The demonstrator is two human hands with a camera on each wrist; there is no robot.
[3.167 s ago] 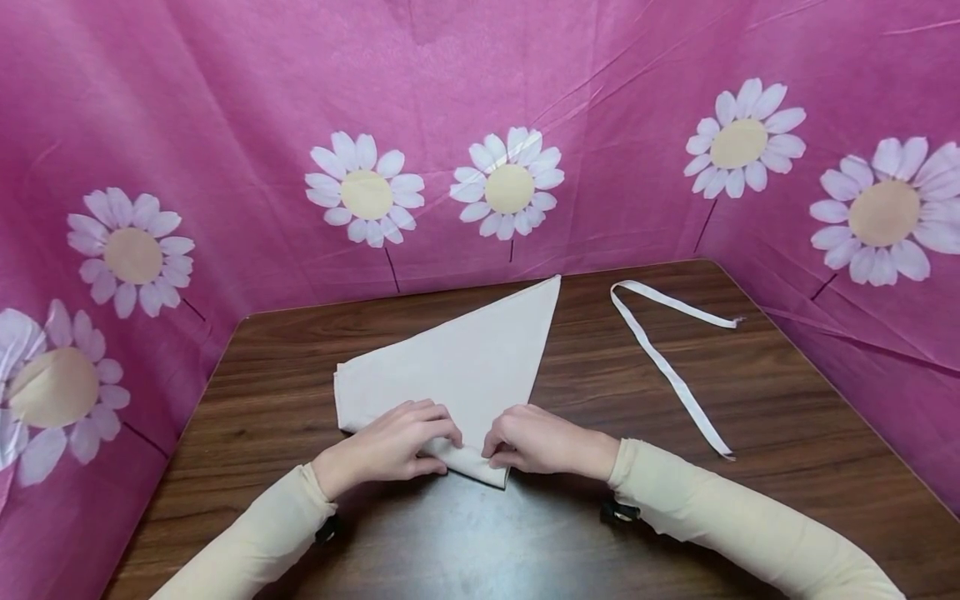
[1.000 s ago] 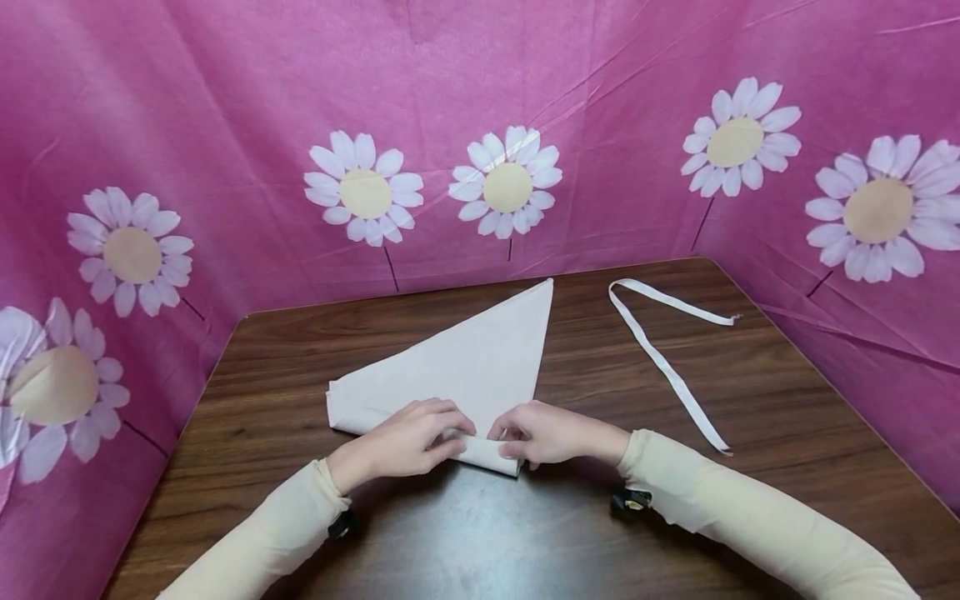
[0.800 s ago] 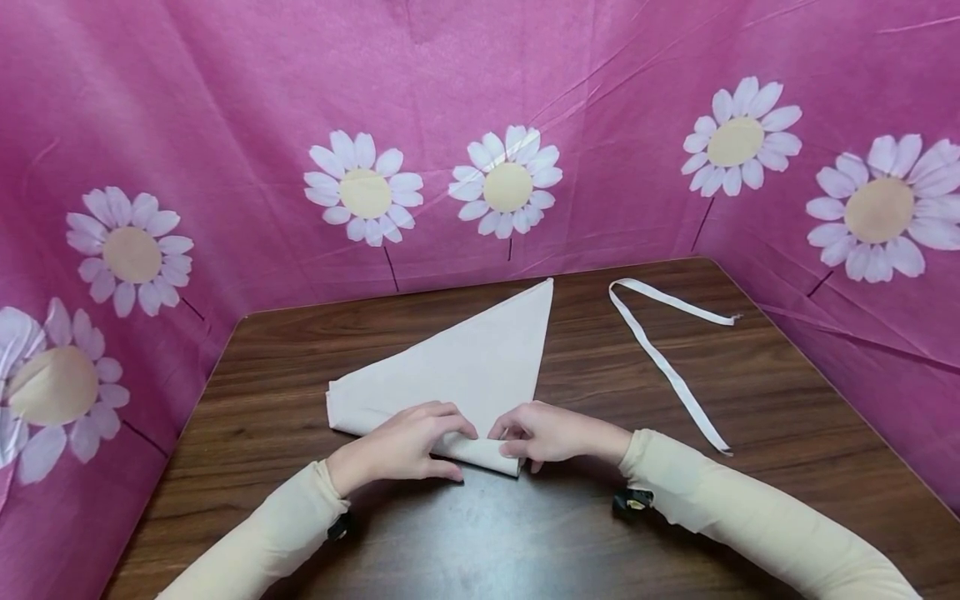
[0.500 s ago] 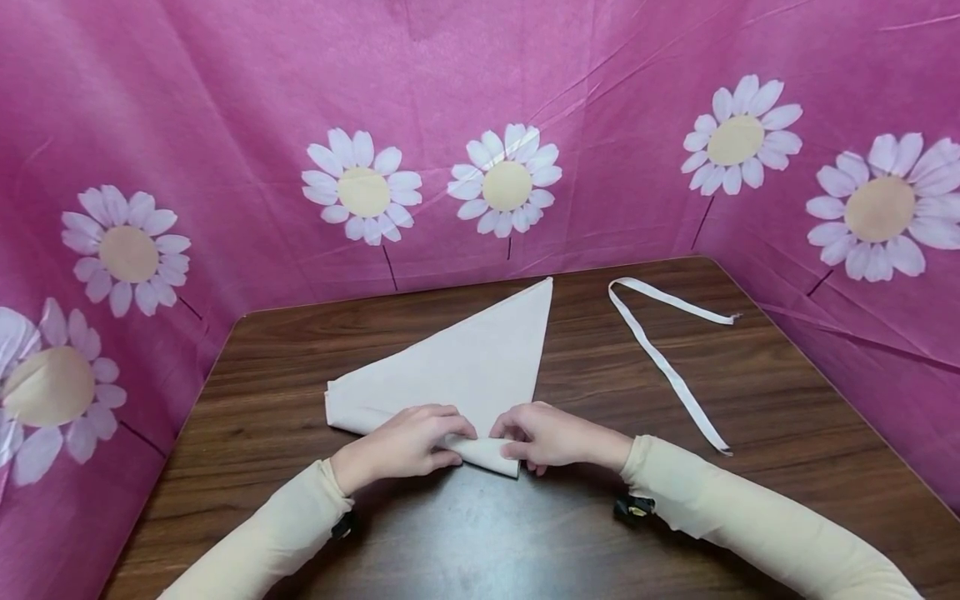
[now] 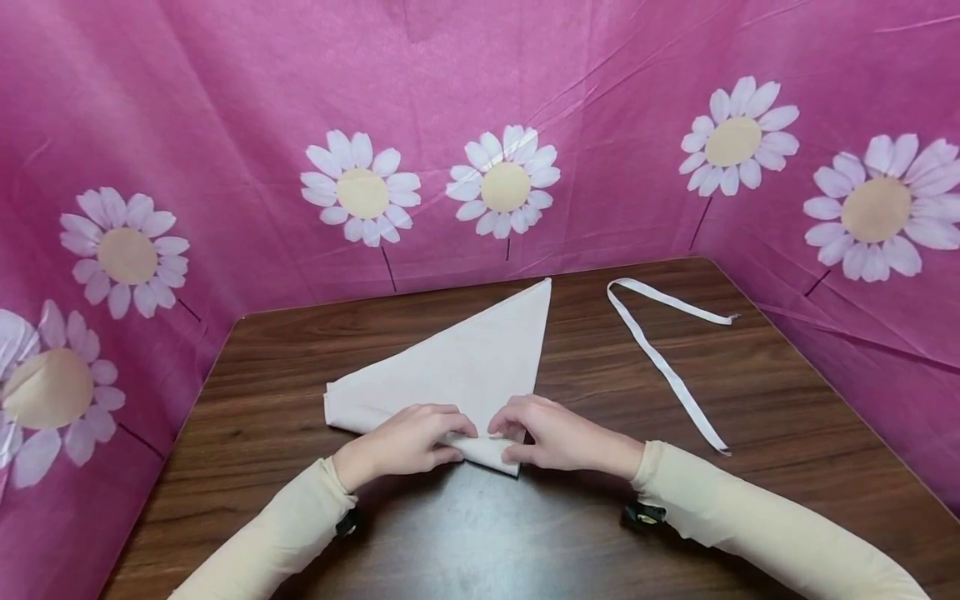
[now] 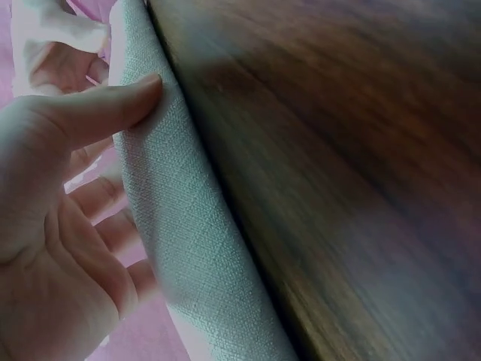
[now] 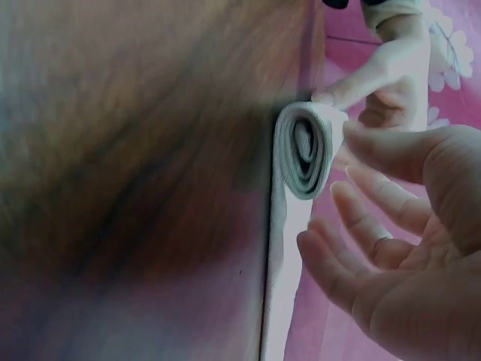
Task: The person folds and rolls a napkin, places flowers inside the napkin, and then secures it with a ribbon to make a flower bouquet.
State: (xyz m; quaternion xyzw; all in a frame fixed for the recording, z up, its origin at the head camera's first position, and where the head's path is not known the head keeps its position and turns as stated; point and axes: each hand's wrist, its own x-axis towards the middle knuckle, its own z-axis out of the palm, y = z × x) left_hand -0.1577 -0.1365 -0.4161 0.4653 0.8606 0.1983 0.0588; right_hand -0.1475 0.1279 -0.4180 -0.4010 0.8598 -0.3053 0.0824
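On the wooden table lies a pale cloth, spread flat to a point at the back. Its near edge is rolled up; the right wrist view shows the coiled end of the roll. My left hand grips the roll, its thumb pressing on the near side and fingers behind. At the roll's right end is my right hand, thumb at the near side and curled fingers at the far side, holding it loosely.
A white ribbon lies bent on the right side of the table. Pink fabric printed with large daisies hangs around the table's back and sides.
The near edge has been rolled further, and the cloth's left corner has shifted a little. My left thumb lifted briefly and came back. Lately my right hand has loosened slightly.
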